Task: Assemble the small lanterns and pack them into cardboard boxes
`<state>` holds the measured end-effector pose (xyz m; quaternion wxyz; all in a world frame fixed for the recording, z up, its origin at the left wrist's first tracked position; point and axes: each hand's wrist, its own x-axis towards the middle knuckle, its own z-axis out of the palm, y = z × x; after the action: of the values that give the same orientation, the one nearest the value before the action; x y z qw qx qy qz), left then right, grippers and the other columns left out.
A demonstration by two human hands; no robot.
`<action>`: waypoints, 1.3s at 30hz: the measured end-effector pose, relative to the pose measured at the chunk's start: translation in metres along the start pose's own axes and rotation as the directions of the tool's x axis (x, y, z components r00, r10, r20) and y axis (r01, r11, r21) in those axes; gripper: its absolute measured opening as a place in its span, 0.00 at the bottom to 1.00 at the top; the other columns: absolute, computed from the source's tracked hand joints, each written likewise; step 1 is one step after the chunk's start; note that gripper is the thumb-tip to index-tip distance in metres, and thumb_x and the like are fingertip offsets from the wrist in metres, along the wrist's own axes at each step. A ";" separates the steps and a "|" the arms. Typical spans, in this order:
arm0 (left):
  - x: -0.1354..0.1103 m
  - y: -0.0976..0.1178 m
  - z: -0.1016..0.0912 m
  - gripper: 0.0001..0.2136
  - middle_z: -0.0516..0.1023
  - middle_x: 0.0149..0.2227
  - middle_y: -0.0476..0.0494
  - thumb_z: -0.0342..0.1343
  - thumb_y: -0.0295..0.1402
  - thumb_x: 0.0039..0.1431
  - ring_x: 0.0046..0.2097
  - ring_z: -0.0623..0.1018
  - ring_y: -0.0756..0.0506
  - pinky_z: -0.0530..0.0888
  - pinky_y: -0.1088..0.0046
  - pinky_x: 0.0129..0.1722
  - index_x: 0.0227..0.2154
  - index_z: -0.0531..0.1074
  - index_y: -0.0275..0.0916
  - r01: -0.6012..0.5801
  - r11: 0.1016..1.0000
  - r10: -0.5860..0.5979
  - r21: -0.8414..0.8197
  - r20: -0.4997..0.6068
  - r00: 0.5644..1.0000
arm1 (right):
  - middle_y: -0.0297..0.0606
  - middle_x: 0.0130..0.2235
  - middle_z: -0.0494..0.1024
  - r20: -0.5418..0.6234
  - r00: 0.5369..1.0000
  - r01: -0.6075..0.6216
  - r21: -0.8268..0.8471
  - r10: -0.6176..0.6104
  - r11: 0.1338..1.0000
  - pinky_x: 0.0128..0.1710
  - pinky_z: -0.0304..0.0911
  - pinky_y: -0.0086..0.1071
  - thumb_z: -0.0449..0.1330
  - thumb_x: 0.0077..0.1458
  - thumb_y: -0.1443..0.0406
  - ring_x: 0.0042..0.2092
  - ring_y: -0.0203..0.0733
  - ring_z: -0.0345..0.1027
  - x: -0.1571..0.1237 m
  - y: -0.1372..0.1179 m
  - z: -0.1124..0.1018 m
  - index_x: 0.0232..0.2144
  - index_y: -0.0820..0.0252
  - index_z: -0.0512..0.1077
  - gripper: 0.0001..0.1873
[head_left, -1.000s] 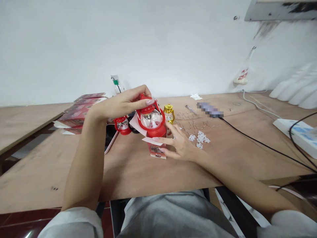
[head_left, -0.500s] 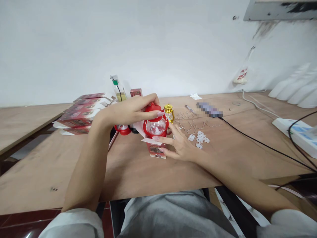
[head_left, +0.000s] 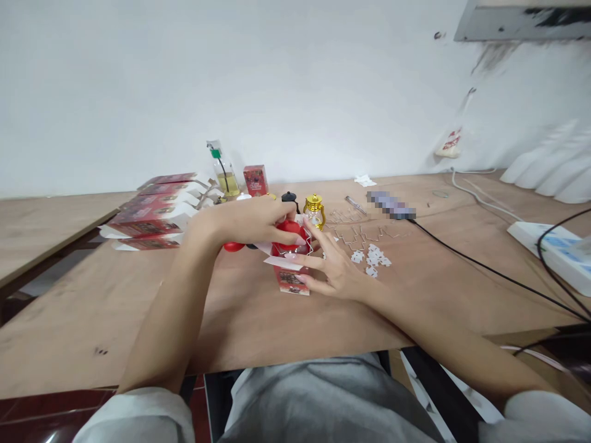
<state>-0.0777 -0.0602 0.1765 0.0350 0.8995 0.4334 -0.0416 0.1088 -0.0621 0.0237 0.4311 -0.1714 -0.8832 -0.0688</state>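
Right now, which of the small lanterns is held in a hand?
The red lantern, gripped from above by the left hand and partly inside the small box. The gold lantern behind it stands free, touched by no hand.

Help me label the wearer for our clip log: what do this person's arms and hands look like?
Both forearms are bare, with no gloves, watch or bracelet in sight. The left hand and right hand are bare too. Long nails with pale polish show on the right one. A white left sleeve and right sleeve end near the elbows.
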 end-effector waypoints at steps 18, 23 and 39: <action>-0.001 0.002 -0.001 0.13 0.72 0.27 0.46 0.48 0.44 0.57 0.26 0.69 0.48 0.59 0.73 0.26 0.33 0.67 0.39 0.003 0.999 0.001 0.046 -0.084 0.996 | 0.48 0.65 0.51 -0.021 0.999 -0.038 -0.015 0.037 0.999 0.52 0.64 0.48 0.56 0.57 0.62 0.56 0.49 0.62 -0.004 0.000 0.003 0.56 0.53 0.59 0.24; -0.001 0.001 -0.002 0.14 0.73 0.29 0.46 0.49 0.44 0.57 0.28 0.70 0.48 0.60 0.73 0.27 0.35 0.67 0.38 -0.004 0.999 0.009 0.043 -0.136 0.991 | 0.51 0.62 0.54 -0.036 0.999 -0.038 0.007 0.038 0.999 0.50 0.66 0.46 0.57 0.57 0.62 0.55 0.49 0.63 -0.005 0.001 0.004 0.56 0.55 0.57 0.25; 0.008 0.008 0.007 0.16 0.75 0.31 0.43 0.47 0.43 0.57 0.29 0.71 0.46 0.61 0.72 0.27 0.42 0.65 0.37 0.035 0.995 -0.025 0.097 -0.101 0.995 | 0.46 0.49 0.56 -0.170 0.957 -0.210 0.152 0.235 0.966 0.54 0.59 0.52 0.54 0.53 0.60 0.56 0.53 0.56 0.010 -0.022 -0.014 0.40 0.58 0.63 0.12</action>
<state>-0.0666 -0.0595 0.1693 -0.0319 0.8945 0.4455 -0.0184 0.1057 -0.0842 0.0405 0.5274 -0.2338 -0.8165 0.0233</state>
